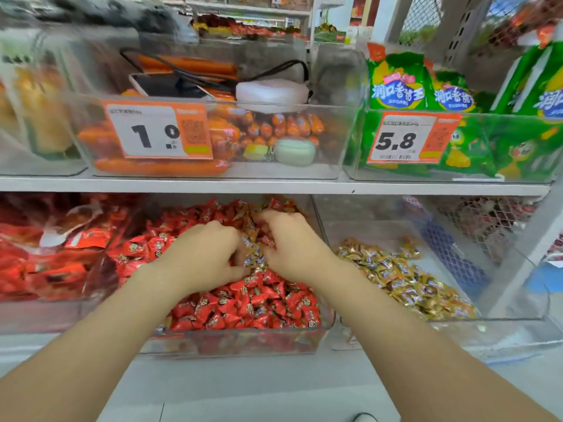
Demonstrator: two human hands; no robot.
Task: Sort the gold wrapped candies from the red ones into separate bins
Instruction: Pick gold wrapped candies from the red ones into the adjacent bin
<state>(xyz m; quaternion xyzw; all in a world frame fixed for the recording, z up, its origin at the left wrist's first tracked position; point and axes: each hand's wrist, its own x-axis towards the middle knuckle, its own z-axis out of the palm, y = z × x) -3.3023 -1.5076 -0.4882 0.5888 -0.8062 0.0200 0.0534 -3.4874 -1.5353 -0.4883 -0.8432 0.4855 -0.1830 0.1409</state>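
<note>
A clear bin [231, 342] on the lower shelf is heaped with red wrapped candies [259, 303], with gold wrapped candies [254, 257] mixed in near its middle. Both my hands reach into this bin. My left hand [204, 254] and my right hand [289, 242] lie close together, fingers curled around a small cluster of gold candies between them. To the right stands a second clear bin [502, 327] with a pile of gold wrapped candies [405, 278] inside.
Red snack packets [51, 257] fill the bin on the left. The shelf above [274, 187] carries a bin of orange sausages [213, 166] with a price tag, and green snack bags [426, 95] at the right. A white mesh rack [493, 233] stands at the far right.
</note>
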